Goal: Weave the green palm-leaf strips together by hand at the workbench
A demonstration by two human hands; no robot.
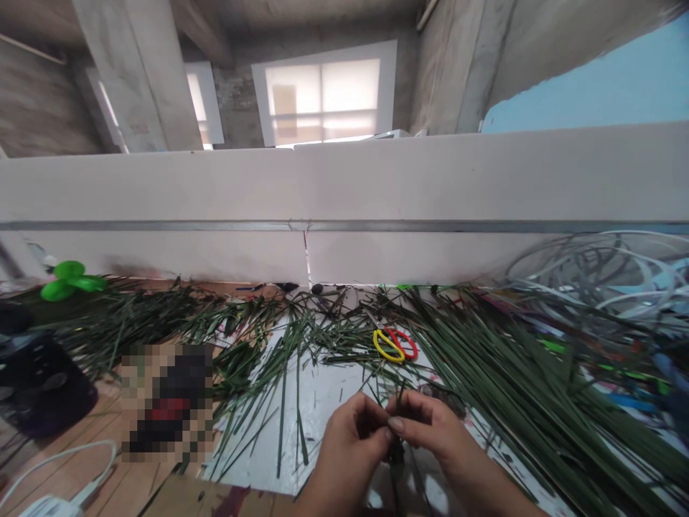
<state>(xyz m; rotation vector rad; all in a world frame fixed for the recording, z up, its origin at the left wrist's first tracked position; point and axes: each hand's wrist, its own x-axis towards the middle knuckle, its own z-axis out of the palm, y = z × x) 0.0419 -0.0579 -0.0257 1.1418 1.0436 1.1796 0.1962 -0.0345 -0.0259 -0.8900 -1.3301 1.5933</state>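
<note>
My left hand and my right hand meet near the bottom middle, thumbs and fingertips pinched together. Between them is a small dark green piece of woven leaf strips, with thin ends sticking out above and below the fingers. Its exact shape is mostly hidden by my fingers. Just beyond the hands lie scissors with one yellow and one red handle. Loose cut leaf strips are scattered over the white surface to the left.
Long green leaves lie in a thick bundle at right, with coiled white strips behind. At left are a dark container, a green balloon-like shape and a white cable. A white partition bounds the back.
</note>
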